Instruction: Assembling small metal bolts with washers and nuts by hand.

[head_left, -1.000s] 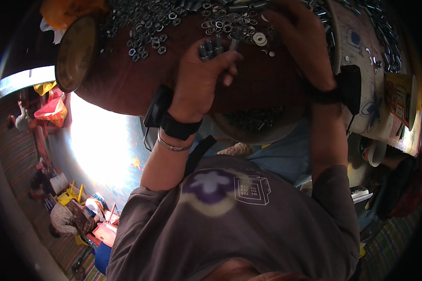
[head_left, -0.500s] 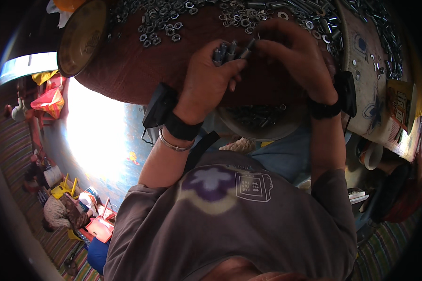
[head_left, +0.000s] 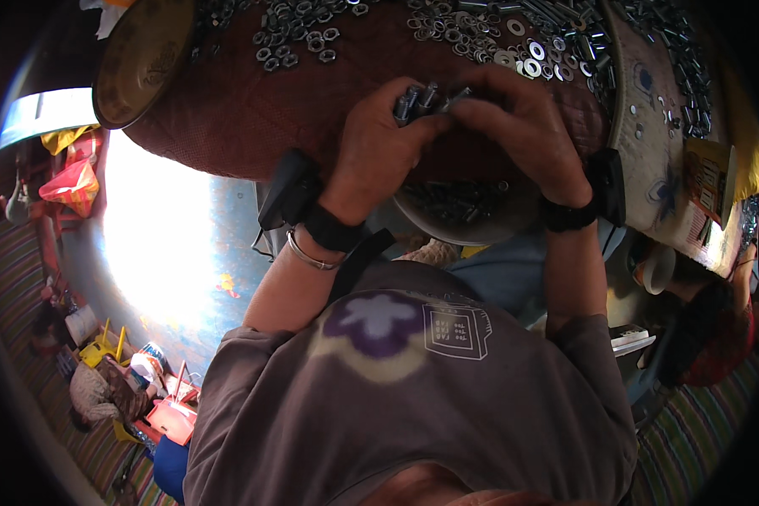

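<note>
Just beyond the bowl (head_left: 455,235), a bundle of cylindrical metal fasteners (head_left: 423,99) is gripped in the fingers of the left hand (head_left: 375,142), ends apparently kept exposed for the right hand (head_left: 531,131), whose fingers are narrowed beside it, contents indeterminable. Farther off, washers (head_left: 506,58) and nuts (head_left: 289,61) are spread on red cloth (head_left: 253,126), presumably for easy reach. Since the earlier frame, the right fingers have been brought closer to the bundle.

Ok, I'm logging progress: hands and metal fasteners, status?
Left hand holds metal fasteners. Right hand at one fastener's end. Nuts, washers beyond hands; no obstruction visible.
</note>
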Tool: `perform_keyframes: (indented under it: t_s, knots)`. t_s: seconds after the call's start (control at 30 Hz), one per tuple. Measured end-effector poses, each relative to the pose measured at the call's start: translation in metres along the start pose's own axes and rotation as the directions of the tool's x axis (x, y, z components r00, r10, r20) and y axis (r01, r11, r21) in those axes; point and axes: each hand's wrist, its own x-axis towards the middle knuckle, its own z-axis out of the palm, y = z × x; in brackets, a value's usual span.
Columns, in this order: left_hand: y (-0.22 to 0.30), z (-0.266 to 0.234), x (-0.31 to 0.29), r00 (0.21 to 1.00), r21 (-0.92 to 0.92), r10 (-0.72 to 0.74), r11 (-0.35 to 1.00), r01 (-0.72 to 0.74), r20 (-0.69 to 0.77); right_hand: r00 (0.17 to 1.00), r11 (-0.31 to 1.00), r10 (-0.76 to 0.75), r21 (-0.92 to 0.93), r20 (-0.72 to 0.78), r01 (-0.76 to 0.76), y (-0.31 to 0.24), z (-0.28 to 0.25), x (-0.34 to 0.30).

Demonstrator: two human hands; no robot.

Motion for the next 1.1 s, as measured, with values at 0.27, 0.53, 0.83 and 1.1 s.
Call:
perform_keyframes:
  t_s: [0.27,0.53,0.83,1.1]
  knots:
    - [-0.002,-0.012,0.001,1.000,-0.169,-0.023,0.985,0.023,-0.003,0.884,0.742,-0.403,-0.650,-0.236,0.165,0.019,0.008,0.026]
    - [-0.005,-0.026,-0.001,0.999,-0.173,-0.028,0.984,0.032,0.027,0.900,0.747,-0.393,-0.636,-0.189,0.193,0.018,0.013,0.023]
    - [-0.013,-0.030,0.002,0.998,-0.201,-0.012,0.979,0.024,0.060,0.934,0.808,-0.288,-0.577,-0.214,0.117,0.016,0.013,0.021]
    - [-0.021,-0.032,0.005,0.994,-0.283,0.037,0.959,-0.006,0.105,0.927,0.879,-0.229,-0.473,-0.297,0.065,0.005,0.020,0.016]
